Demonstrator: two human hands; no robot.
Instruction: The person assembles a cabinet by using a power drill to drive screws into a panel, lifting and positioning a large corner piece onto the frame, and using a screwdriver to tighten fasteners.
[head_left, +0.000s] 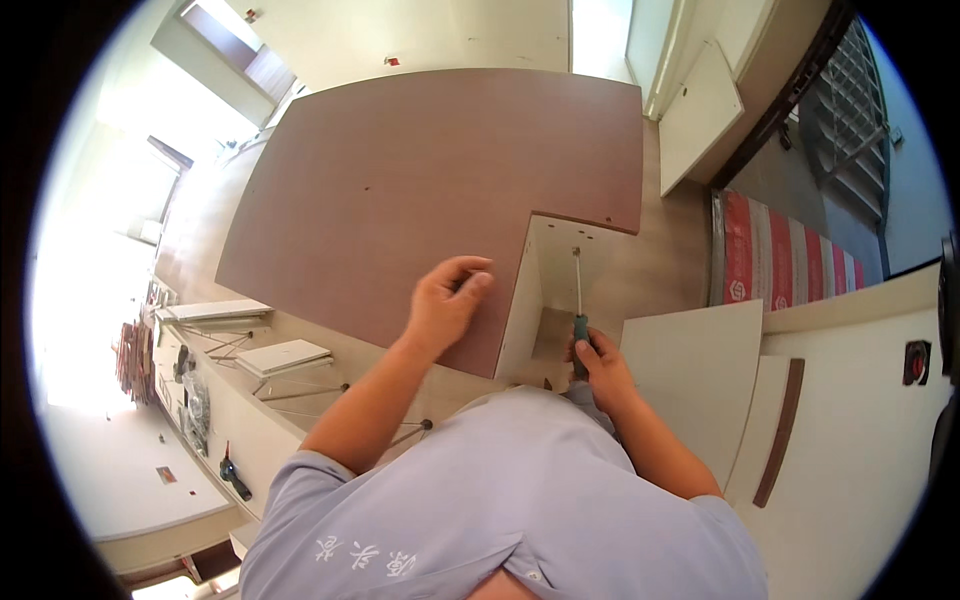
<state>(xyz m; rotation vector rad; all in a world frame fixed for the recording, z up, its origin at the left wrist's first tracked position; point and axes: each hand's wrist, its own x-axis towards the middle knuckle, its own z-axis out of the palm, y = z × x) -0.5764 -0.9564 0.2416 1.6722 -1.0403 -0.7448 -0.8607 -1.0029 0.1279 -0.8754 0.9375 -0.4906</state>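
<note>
My right hand [606,372] grips the handle of a screwdriver [580,326] with a green handle and a long thin shaft. The shaft points away from me, its tip at the white inner face of a cutout [560,262] in the large brown panel [430,170]. A few small holes show along the top of that white face. Over the brown panel, left of the cutout, hovers my left hand [448,302]. Its fingers are loosely bent, the thumb apart from the forefinger, and nothing shows between them.
White boards [692,385] lean at my right, beside a strip with a brown edge [780,432]. Red-and-white striped packaging [775,250] lies beyond. To my left are small white boards [285,356], thin metal legs and a power tool [235,478]. Another white panel [702,115] leans at the back right.
</note>
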